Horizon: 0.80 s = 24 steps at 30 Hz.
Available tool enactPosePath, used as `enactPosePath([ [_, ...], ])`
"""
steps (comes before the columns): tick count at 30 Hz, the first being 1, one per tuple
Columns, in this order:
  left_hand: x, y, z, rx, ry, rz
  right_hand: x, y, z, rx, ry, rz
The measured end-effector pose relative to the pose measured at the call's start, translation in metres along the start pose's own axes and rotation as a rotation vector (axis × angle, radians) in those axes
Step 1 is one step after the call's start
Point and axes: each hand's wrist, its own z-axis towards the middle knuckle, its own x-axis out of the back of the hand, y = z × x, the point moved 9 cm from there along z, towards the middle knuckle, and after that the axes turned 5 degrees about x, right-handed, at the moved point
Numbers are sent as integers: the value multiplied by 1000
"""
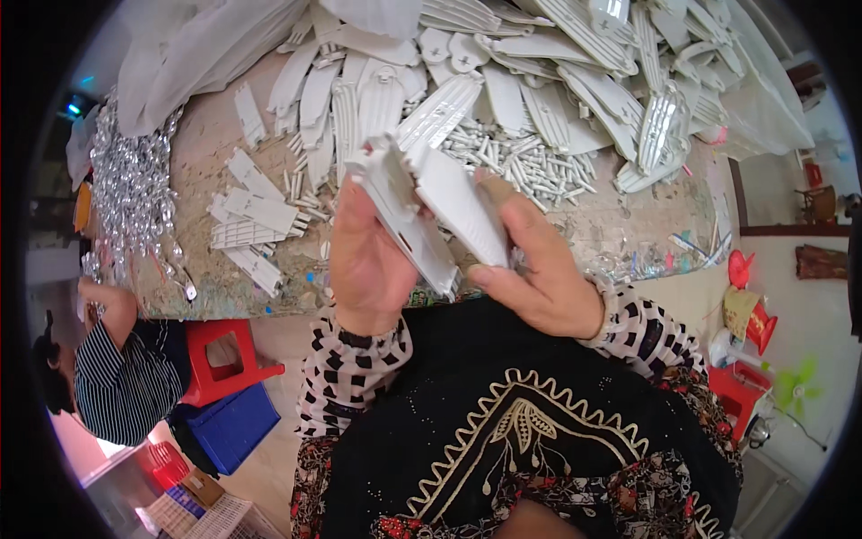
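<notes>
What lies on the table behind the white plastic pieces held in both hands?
Behind the white plastic pieces, gripped by left hand and right hand, lie small white pegs and long ribbed white plates. The pieces and hands hide the tabletop directly behind them.

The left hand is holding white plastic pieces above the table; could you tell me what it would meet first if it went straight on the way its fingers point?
Probably the pile of white plastic pieces on the table, though depth is unclear.

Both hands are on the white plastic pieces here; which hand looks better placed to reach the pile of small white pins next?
Probably the right hand: the white pins lie just beyond its fingers, while the left hand grips the plastic pieces.
</notes>
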Motion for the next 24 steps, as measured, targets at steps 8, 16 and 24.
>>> enactPosePath([
  [8, -17, -14, -8, 39, -63, 240, -10, 7, -8, -114, -92, 25],
  [16, -13, -3, -19, -23, -73, 597, -13, 6, -18, -200, -246, -69],
  [24, -19, -5, -14, 80, -69, 608, -1, 5, -22, -211, -275, 43],
])
